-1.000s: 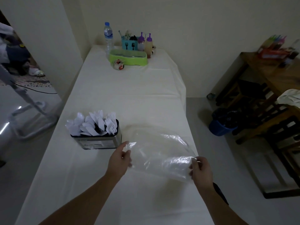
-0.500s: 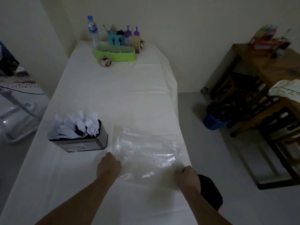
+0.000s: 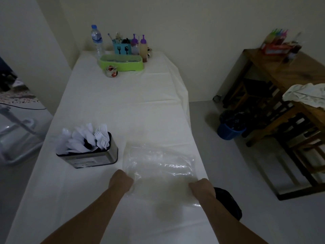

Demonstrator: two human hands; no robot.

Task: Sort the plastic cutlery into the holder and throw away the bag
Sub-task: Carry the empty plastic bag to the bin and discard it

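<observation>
I see dim light, plain cream walls, a grey floor, and a wooden table far beyond the right fingers.

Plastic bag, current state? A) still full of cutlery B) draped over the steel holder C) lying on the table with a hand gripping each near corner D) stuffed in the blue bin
C: the clear plastic bag lies flat and empty on the white table, the left hand and right hand each gripping a near corner; the white cutlery already stands in the steel holder.
</observation>
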